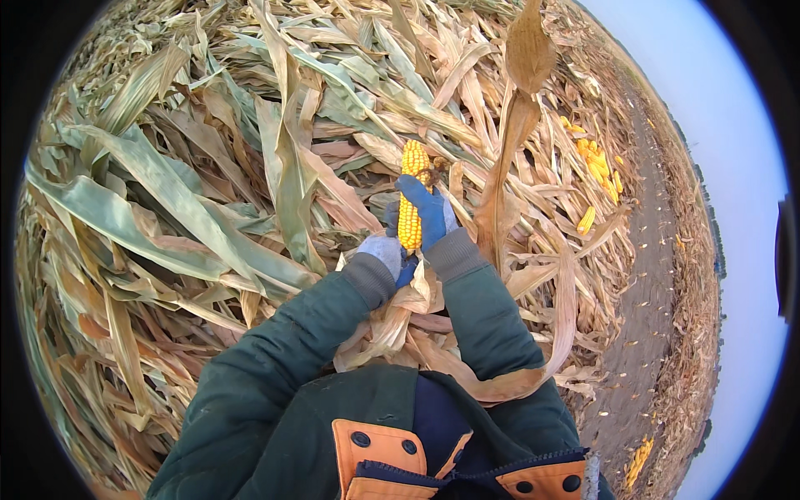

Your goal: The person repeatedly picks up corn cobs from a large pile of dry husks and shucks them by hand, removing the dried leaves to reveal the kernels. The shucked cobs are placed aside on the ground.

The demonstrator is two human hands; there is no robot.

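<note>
An ear of yellow corn [412, 219] stands upright between my two gloved hands, its kernels bare. My right hand [427, 209], in a blue and grey work glove, is wrapped around its right side, with the fingers across the middle. Around the base of the ear is my left hand [390, 253], gloved alike and partly hidden behind the cob. Pale dry husks [415, 294] hang just below the hands. A bit of dark silk shows beside the ear near my right fingers.
Dry corn stalks and leaves [187, 206] lie heaped all around. One tall brown leaf [500, 175] rises close to my right arm. Husked ears [598, 164] lie in a pile on the right, beside a bare dirt strip [637, 312]; more ears [639, 462] lie at lower right.
</note>
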